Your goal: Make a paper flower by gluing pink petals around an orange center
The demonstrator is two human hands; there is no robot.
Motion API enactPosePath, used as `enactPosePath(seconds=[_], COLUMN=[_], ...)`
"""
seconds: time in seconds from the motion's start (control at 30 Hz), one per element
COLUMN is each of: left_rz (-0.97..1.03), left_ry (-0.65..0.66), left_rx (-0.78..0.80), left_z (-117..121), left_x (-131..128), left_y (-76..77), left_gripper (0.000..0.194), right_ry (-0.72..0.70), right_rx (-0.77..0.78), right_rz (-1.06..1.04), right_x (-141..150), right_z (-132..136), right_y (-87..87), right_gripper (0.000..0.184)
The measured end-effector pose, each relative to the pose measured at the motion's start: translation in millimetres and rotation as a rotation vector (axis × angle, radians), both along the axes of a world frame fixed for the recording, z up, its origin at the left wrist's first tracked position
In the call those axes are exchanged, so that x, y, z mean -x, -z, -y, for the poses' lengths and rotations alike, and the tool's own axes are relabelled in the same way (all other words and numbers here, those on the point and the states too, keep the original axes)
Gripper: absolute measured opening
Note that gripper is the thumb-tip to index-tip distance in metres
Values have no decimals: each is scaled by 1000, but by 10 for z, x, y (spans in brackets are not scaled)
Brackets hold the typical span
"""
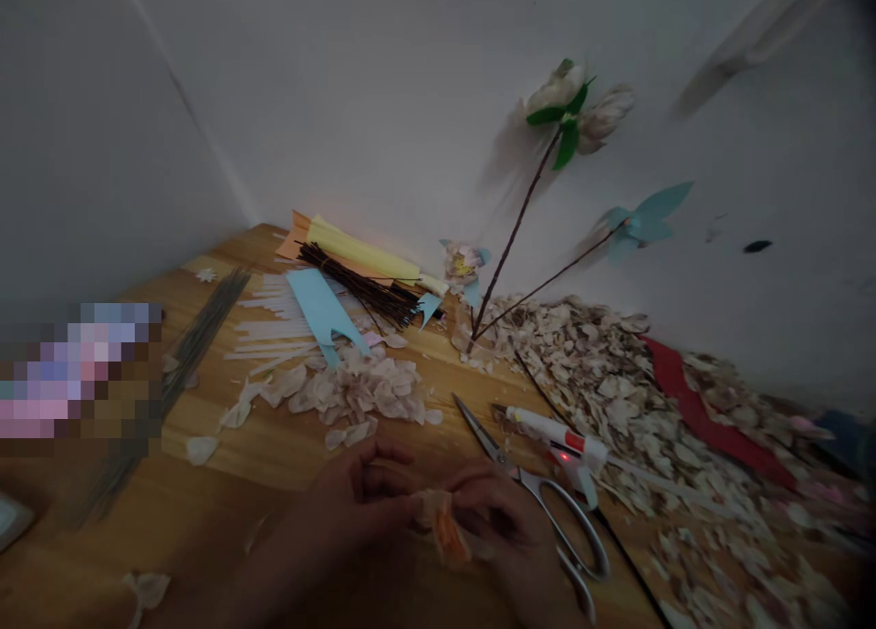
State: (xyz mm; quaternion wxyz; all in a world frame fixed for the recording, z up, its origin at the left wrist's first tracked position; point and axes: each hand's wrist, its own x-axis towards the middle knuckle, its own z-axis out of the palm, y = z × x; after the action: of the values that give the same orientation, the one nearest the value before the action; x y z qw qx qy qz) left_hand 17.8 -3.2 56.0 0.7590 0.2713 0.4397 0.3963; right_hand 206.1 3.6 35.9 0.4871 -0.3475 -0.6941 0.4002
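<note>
Free room and obstacles on the wooden table (287,446). Bare wood lies open along the near-left edge. Scissors (540,497) and a glue gun (557,433) block the near right, just beside the right hand (503,519); a petal heap (616,392) fills the right side, and paper flowers (568,109) lean in the far corner.

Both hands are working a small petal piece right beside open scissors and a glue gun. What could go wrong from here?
1. The right hand works right beside the open scissors; a slip might nick it.
2. The glue gun shows a red light, so it may be hot near the loose petals.
3. The dim light could spoil alignment of the petal piece.
</note>
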Motion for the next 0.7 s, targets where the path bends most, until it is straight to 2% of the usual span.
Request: enactPosePath(seconds=[0.17,0.53,0.7], left_rz=[16,-23,-24], left_ry=[13,35,29], left_rx=[-23,-40,-78], left_z=[2,22,38], left_x=[-7,-11,-14], left_y=[54,-13,5], left_gripper=[45,49,49], right_ry=[38,19,49], right_rx=[-18,2,-31], right_rz=[39,26,50], right_x=[28,23,45], right_z=[7,5,5], right_y=[-64,-63,-90], right_gripper=[5,8,18])
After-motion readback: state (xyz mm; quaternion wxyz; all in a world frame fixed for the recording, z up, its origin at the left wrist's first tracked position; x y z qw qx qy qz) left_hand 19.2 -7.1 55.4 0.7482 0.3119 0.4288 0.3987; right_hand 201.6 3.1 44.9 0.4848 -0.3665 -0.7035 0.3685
